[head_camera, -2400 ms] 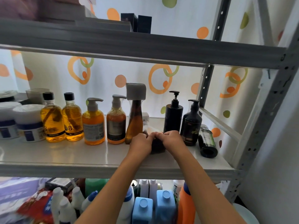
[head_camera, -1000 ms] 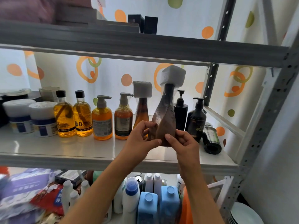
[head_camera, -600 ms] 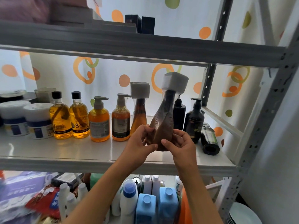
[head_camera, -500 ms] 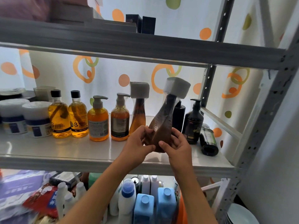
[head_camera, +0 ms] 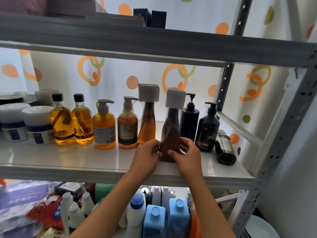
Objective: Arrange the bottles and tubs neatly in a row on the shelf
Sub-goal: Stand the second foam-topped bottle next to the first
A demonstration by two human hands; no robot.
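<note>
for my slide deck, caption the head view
Both hands set a wrapped brown bottle upright in the shelf row.

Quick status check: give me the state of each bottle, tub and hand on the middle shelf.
Brown wrapped bottle: upright on shelf, held by both hands.
Left hand: grips its base.
Right hand: grips its base.
Amber wrapped bottle: upright.
Black pump bottles: upright.
Dark bottle: lying on its side.
White tubs: upright, lidded.

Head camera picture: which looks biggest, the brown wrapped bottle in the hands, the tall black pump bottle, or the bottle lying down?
1. Brown wrapped bottle; nearer, though.
2. Tall black pump bottle.
3. Lying dark bottle.
</note>
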